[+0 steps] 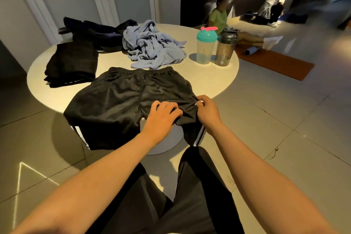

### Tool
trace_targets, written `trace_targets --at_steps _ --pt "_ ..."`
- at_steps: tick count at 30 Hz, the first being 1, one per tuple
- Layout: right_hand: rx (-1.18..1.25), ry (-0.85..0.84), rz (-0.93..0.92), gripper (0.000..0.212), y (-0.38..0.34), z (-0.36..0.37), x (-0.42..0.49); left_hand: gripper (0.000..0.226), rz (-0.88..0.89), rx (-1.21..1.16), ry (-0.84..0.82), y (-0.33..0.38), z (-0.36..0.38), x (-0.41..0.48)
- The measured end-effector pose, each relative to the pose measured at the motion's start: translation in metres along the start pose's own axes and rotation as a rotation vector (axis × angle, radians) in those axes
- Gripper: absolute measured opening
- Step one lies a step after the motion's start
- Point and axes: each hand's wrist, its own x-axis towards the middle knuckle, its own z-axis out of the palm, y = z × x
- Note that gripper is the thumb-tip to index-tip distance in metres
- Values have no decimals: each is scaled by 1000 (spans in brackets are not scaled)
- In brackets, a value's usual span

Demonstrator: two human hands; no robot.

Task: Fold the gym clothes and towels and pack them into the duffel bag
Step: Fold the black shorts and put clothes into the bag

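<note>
Black shorts [121, 99] with white side stripes lie spread on the round white table [214, 80], waistband away from me, both legs hanging over the near edge. My left hand [161, 118] grips bunched fabric of the right leg with curled fingers. My right hand [208, 112] pinches the same leg at its outer side seam. A crumpled light blue towel [152, 45] lies behind the shorts. A folded black garment [73, 63] sits at the left. Dark clothes [93, 31] are heaped at the back left. No duffel bag is in view.
Two shaker bottles stand at the table's right: a teal-lidded one [206, 46] and a dark one [226, 49]. A person in a green top [218, 18] sits on the floor beyond, by an orange mat [275, 63]. Another person [273, 5] crouches farther back.
</note>
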Motion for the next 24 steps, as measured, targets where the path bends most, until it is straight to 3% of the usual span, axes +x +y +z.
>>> trace_targets --at_steps 3,6,9,12,14,18,21,24 --pt "-128 106 -85 26 6 -10 1 18 10 -212 48 -16 -7 4" --pt "-247 271 -126 26 8 -12 4 43 -46 -326 -47 -24 -19 5" --pt "-359 274 -175 28 6 4 -4 55 -63 -231 -54 -17 -28 7" --pt "-269 291 -109 32 8 15 -21 36 -124 -229 -19 -9 -26 7" --pt "-169 274 31 49 15 20 -30 28 -173 -267 -16 -3 -23 2" --pt "164 51 103 63 31 24 -42 15 -238 -239 80 13 -11 -19" --pt "245 32 66 47 36 20 -47 17 -454 -298 295 40 -3 -45" --pt "215 81 22 32 34 17 -50 32 -843 -870 212 66 8 -58"
